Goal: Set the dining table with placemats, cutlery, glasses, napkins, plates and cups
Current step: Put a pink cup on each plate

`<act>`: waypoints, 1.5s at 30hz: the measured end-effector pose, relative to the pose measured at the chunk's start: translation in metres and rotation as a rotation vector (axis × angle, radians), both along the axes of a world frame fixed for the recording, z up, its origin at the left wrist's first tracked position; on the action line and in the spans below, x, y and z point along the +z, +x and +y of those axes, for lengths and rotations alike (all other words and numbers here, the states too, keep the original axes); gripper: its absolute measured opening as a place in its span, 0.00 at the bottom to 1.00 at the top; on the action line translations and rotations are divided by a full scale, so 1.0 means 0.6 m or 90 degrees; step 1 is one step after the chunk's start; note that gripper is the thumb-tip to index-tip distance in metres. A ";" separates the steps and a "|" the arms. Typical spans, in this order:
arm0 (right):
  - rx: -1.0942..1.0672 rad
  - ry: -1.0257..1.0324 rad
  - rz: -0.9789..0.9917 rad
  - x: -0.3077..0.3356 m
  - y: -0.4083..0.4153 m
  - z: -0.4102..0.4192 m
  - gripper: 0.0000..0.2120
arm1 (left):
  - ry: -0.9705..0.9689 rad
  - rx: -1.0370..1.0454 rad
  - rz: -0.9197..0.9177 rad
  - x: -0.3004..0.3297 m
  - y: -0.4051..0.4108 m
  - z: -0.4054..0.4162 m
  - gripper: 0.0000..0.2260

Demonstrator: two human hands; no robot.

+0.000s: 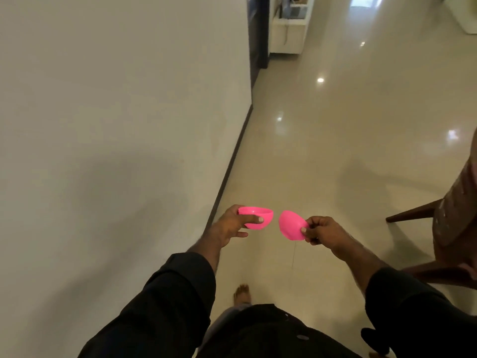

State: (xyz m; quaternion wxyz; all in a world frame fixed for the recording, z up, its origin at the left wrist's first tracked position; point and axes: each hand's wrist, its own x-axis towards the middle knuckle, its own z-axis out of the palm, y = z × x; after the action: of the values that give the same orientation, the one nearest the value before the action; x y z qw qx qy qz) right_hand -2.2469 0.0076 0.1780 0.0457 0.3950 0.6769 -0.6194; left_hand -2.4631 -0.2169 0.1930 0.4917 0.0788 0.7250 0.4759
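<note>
From the head camera, the left hand (228,224) holds a pink cup (258,218) upright, thumb curled across its near side and the other fingers behind it. The right hand (321,232) pinches a second pink cup (290,224) between thumb and fingers at its edge, tilted with its rounded outside facing the camera. The two cups are near each other, apart, carried above the glossy tiled floor (335,125). A pale wall (116,99) runs along the left; a wooden chair (454,215) stands at right; a bare foot (242,293) shows below
</note>
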 end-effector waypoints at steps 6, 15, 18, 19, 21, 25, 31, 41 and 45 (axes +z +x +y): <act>-0.141 0.019 0.002 0.016 -0.058 0.137 0.02 | 0.008 -0.148 0.006 0.029 -0.134 0.246 0.41; -0.333 -0.028 0.030 -0.026 -0.120 0.464 0.03 | -0.004 -0.245 0.003 0.000 -0.228 0.652 0.39; -0.351 -0.041 0.019 -0.021 -0.125 0.577 0.03 | -0.004 -0.260 -0.002 0.007 -0.241 0.778 0.42; -0.352 -0.040 0.016 -0.014 -0.127 0.613 0.03 | 0.003 -0.261 -0.005 0.013 -0.244 0.821 0.42; -0.363 -0.031 0.015 0.002 -0.128 0.690 0.02 | 0.014 -0.271 -0.012 0.024 -0.251 0.909 0.41; -0.413 -0.016 0.036 0.021 -0.135 0.840 0.05 | 0.017 -0.321 -0.004 0.031 -0.265 1.084 0.44; -0.521 0.016 0.045 0.008 -0.160 1.074 0.02 | 0.033 -0.404 0.005 0.005 -0.299 1.386 0.43; -0.757 0.029 0.016 0.007 -0.133 1.378 0.02 | -0.006 -0.632 0.012 0.008 -0.270 1.856 0.43; -0.838 0.028 0.011 -0.004 -0.070 1.472 0.02 | 0.009 -0.723 0.021 0.014 -0.186 2.024 0.42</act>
State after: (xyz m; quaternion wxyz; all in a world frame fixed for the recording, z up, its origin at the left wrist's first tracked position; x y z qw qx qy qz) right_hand -2.2891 0.8910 0.1754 -0.3560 0.7225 0.3066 -0.5071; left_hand -2.5749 0.9973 0.2015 0.6584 0.4671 0.5733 0.1401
